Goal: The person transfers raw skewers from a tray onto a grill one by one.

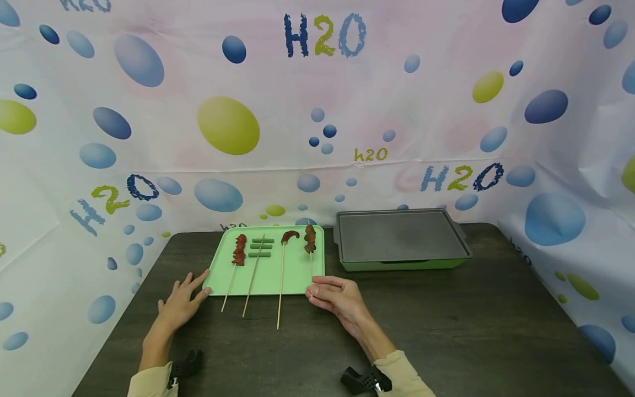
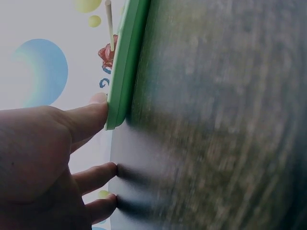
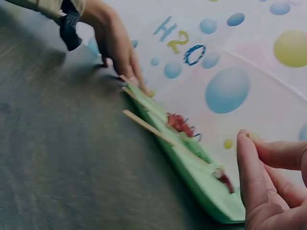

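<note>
A light green tray (image 1: 297,273) lies on the dark table with several skewers across it. In the head view my right hand (image 1: 344,306) pinches the stick of the rightmost skewer, which carries brown meat-like pieces (image 1: 310,240). The right wrist view shows the stick's tip between thumb and finger. My left hand (image 1: 177,306) touches the tray's front left corner with spread, nearly straight fingers. To the left of the held skewer lie a curled reddish-brown one (image 1: 290,236), one with green sticks set crosswise (image 1: 261,247) and one with red pieces (image 1: 239,251). Their bare sticks overhang the tray's front edge.
A grey flat-topped griddle (image 1: 399,237) with a green base stands right of the tray, close beside it. The dark table (image 1: 446,331) stretches toward me. A white sheet with coloured dots (image 1: 397,99) hangs behind and at both sides.
</note>
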A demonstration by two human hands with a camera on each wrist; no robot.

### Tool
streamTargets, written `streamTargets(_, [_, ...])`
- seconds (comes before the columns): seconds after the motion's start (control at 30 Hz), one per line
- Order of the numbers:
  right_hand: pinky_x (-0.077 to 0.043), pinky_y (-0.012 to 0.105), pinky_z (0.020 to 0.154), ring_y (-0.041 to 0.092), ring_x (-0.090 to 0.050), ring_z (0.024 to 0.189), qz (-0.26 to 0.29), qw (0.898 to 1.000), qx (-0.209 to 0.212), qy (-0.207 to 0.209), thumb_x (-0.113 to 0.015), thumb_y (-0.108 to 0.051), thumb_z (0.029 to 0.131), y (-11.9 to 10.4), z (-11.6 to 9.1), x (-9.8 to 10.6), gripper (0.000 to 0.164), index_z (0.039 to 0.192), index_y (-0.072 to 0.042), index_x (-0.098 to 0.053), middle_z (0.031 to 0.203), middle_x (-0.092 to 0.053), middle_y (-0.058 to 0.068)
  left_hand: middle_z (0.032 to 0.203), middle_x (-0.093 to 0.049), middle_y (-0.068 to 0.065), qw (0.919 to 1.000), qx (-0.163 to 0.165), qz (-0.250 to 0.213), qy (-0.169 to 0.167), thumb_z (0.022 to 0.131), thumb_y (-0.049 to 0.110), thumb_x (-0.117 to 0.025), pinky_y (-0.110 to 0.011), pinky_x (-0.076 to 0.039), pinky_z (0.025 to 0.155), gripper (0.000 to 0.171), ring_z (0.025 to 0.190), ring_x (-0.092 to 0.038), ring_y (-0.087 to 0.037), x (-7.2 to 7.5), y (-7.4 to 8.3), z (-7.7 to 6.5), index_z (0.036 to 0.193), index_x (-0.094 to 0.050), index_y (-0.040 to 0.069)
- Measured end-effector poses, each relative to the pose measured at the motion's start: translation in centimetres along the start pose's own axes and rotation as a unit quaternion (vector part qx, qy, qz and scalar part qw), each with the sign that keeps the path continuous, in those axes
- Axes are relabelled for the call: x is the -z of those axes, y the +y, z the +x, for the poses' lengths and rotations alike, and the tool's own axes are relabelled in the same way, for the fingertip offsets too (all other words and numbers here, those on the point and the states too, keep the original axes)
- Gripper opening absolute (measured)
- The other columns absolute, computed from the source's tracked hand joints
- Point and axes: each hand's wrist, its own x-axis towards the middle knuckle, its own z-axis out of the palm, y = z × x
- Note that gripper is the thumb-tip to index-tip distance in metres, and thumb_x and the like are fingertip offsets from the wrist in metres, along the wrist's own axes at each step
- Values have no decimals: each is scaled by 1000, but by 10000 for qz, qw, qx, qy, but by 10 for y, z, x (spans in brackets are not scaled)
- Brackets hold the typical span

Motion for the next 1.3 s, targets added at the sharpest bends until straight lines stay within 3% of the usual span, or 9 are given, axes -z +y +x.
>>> streamTargets(0.23, [-58, 33, 89, 22, -75, 97, -251, 9996, -65, -113, -68, 5, 95, -23, -8, 7, 50, 139, 19, -49, 107, -75, 16, 161, -6, -40, 10000, -13, 57, 36, 110, 40, -47, -91, -1, 97, 66, 143, 1, -68, -1, 0, 0, 163, -25, 7])
streamTargets(0.63, [-58, 32, 88, 21, -75, 97, -608, 9979, -158, -137, -67, 7, 95, -51, -18, 38, 53, 141, 20, -45, 117, -71, 26, 161, -10, -41, 9999, -83, 80, 100, 109, 40, -48, -91, -3, 96, 65, 143, -2, -68, -2, -2, 2, 162, -28, 8])
streamTargets(0.83, [-58, 32, 89, 20, -75, 97, -661, 9972, -172, -307, -64, 7, 96, -64, -24, 57, 52, 141, 22, -43, 107, -74, 16, 161, -8, -40, 9999, -58, 71, 67, 110, 40, -47, -91, -2, 97, 65, 143, -1, -68, -2, -1, 1, 162, -27, 7])
streamTargets(1.3, [-57, 30, 90, 19, -74, 98, -480, 9985, -243, -55, -63, 6, 98, -72, -28, 87, 46, 139, 18, -47, 107, -74, 13, 161, -9, -40, 9999, -18, 56, 97, 109, 40, -49, -91, -1, 96, 66, 143, -1, -68, -2, -1, 1, 163, -26, 9])
